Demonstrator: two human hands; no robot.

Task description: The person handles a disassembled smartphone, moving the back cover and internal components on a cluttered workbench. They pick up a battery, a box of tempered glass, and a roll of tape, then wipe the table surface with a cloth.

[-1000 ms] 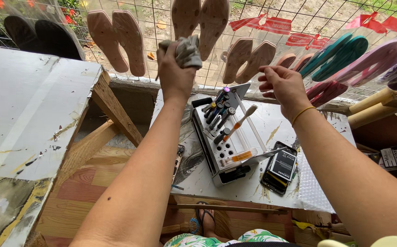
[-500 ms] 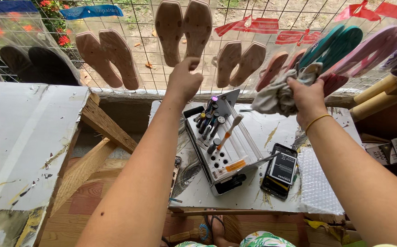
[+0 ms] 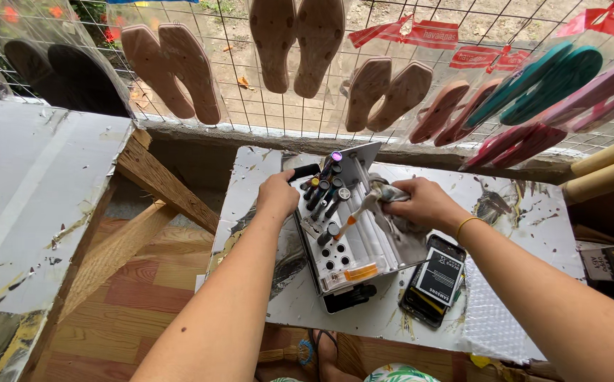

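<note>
Your left hand (image 3: 277,194) grips the tool tray (image 3: 346,230) at its far corner, fingertips hidden, while your right hand (image 3: 424,205) clamps a grey rag (image 3: 392,197) covering the tray's right edge.

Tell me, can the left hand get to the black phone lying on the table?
Probably yes, though not directly. The left hand rests on the far-left edge of the open tool case, and the phone lies uncovered beyond it, so it must cross over the case. The right hand, holding a grey cloth, is closer.
</note>
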